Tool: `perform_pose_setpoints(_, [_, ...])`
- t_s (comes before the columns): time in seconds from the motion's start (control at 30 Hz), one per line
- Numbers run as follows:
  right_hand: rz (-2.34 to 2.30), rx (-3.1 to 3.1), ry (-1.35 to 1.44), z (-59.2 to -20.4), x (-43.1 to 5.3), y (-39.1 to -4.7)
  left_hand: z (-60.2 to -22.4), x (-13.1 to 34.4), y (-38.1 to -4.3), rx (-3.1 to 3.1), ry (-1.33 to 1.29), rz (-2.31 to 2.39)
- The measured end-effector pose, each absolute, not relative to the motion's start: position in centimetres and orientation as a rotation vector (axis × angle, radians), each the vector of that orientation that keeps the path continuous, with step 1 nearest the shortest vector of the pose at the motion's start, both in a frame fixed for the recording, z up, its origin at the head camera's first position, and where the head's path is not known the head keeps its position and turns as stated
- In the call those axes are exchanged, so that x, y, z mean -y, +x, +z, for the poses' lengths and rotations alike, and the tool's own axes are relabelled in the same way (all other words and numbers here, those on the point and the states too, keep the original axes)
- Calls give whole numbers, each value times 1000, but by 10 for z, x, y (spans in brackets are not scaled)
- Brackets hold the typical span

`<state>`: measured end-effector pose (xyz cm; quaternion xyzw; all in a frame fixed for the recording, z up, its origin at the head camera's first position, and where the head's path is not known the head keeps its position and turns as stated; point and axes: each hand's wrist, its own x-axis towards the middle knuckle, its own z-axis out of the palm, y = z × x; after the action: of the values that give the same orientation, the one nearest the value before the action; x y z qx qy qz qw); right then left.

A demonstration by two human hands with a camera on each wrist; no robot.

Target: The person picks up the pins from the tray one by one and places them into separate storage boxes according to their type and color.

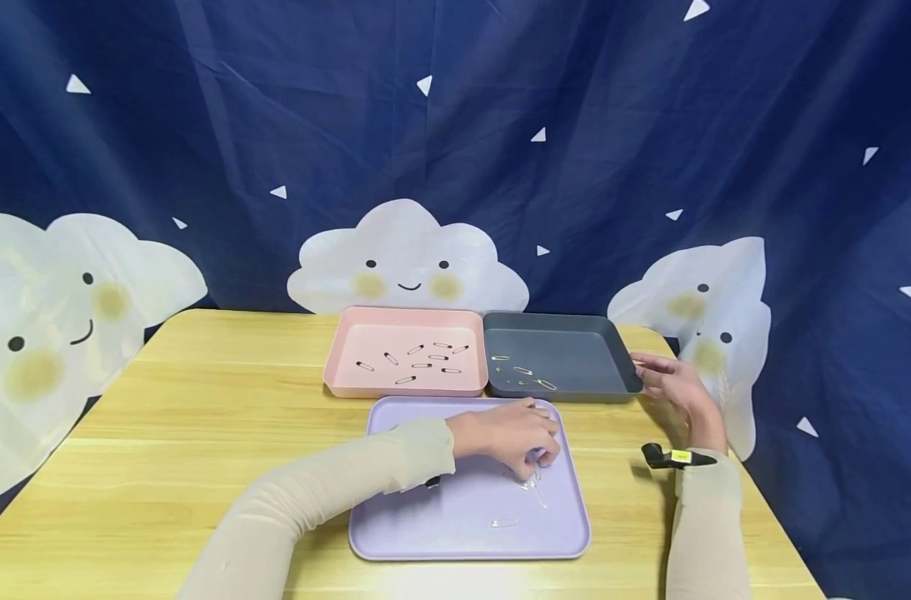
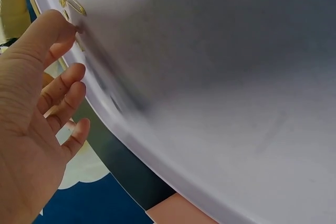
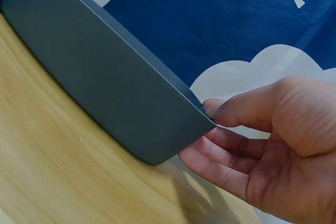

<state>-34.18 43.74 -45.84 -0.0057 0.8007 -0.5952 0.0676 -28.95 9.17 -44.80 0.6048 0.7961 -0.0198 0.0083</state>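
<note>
My left hand [image 1: 511, 435] reaches down over the lilac tray [image 1: 440, 542], its fingers bent and the fingertips right at a small cluster of gold safety pins [image 1: 533, 487]. In the left wrist view, thumb and forefinger come down beside gold pins [image 2: 73, 3] at the tray's edge; I cannot tell whether a pin is pinched between them. One more safety pin [image 1: 504, 523] lies nearer the tray's front. With thumb over the rim and fingers outside, my right hand [image 3: 283, 140] grips the corner of the dark grey tray [image 3: 105, 72].
Behind the lilac tray stand a pink tray [image 1: 342, 367] with several black safety pins [image 1: 421, 365] and, to its right, the dark grey tray with several gold pins [image 1: 523, 370] at its left. All rest on a wooden table [image 1: 222, 400] before a blue curtain [image 1: 350, 125].
</note>
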Motion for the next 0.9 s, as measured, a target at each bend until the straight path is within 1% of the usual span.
perform_pose_setpoints(0.9, [-1824,-2372,6,-458,-438,-343,-446,-93,-287,-2528,1791,-58])
